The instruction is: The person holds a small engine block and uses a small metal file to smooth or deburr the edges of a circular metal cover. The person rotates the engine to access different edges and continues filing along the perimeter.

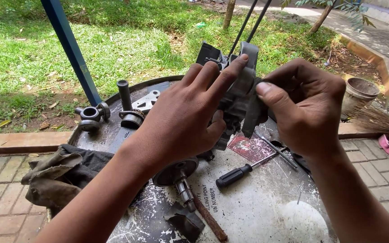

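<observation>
Both hands, left (183, 119) & right (309, 105), clamped on grey casing (239, 96) mid-frame, its long axis upright.

Both hands (181, 121) (307, 108) raised, fingers curled

Outdoor makeshift repair spot: drum top (266, 216) as bench w/ screwdriver (244, 172), metal parts (131, 118), beside grass (127, 45) & paving (1, 198).
</observation>
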